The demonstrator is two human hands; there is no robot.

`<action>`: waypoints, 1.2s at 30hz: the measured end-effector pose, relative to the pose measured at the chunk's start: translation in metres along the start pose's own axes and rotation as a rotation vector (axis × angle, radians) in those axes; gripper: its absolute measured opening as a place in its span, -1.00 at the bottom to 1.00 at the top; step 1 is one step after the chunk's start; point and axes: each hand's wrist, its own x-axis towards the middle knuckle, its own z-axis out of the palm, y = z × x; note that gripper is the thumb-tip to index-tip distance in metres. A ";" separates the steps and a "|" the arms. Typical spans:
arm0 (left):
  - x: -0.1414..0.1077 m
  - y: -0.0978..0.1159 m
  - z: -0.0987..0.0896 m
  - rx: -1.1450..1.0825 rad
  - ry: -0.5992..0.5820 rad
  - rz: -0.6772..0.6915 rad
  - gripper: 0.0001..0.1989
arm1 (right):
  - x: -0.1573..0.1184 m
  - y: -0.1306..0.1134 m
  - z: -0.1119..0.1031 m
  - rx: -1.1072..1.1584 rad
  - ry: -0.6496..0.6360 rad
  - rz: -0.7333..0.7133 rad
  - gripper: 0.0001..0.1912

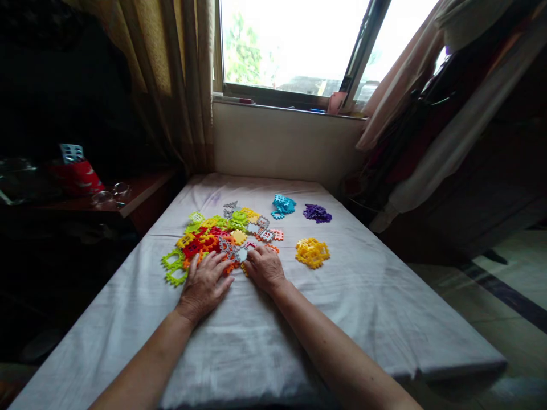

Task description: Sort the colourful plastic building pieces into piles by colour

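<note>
A mixed heap of plastic interlocking tiles (209, 239) in green, red, orange, yellow and grey lies in the middle of the cloth-covered table (239, 353). My left hand (207, 282) rests at the heap's near left edge, its fingers spread over the tiles. At the near right edge is my right hand (265, 267), fingers curled down at the tiles; what they grip, if anything, is hidden. Single-colour piles stand to the right: yellow tiles (313, 253) closest, blue tiles (282, 205) farther back, and purple tiles (317, 213) at the far right.
On the left, a brown side table (145, 191) holds a red container (81, 176) and a pair of glasses (111, 195). Behind the table are a wall and window (290, 45), with a curtain (183, 74) on the left. Clothes (431, 142) hang at the right.
</note>
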 end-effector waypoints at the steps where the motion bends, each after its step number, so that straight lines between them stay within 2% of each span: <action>1: 0.000 0.001 -0.001 0.011 -0.006 0.009 -0.62 | 0.004 0.000 0.000 0.004 0.008 0.014 -0.80; 6: 0.007 0.001 -0.013 0.066 -0.006 0.036 -0.74 | 0.001 0.007 -0.007 0.070 0.071 0.087 -0.79; 11: 0.038 -0.001 -0.019 0.034 -0.020 0.085 -0.75 | -0.016 0.002 -0.018 0.010 -0.039 0.020 -0.60; 15: 0.063 0.006 -0.005 -0.019 -0.109 0.127 -0.66 | -0.014 -0.004 -0.024 -0.064 -0.107 -0.045 -0.80; 18: 0.068 0.008 0.008 -0.039 -0.172 0.126 -0.71 | -0.014 0.001 -0.029 -0.072 -0.141 -0.157 -0.85; 20: 0.065 0.006 0.013 -0.048 -0.171 0.119 -0.73 | -0.018 0.011 -0.035 -0.046 -0.104 -0.193 -0.86; 22: 0.059 0.002 0.015 -0.054 -0.150 0.110 -0.73 | -0.022 0.027 -0.043 -0.002 -0.014 -0.175 -0.82; 25: 0.053 -0.002 0.014 -0.041 -0.117 0.116 -0.71 | -0.022 0.063 -0.058 0.042 0.179 -0.016 -0.72; 28: 0.051 -0.002 0.012 -0.015 -0.086 0.138 -0.70 | -0.015 0.108 -0.069 -0.009 0.315 0.287 -0.70; 31: 0.050 0.000 0.011 -0.007 -0.071 0.123 -0.71 | -0.011 0.148 -0.071 -0.071 0.284 0.528 -0.69; 34: 0.053 -0.001 0.008 0.003 -0.067 0.077 -0.70 | -0.016 0.168 -0.063 -0.102 0.250 0.613 -0.71; 36: 0.061 -0.005 0.005 0.026 -0.055 0.038 -0.71 | -0.022 0.173 -0.057 -0.121 0.279 0.653 -0.71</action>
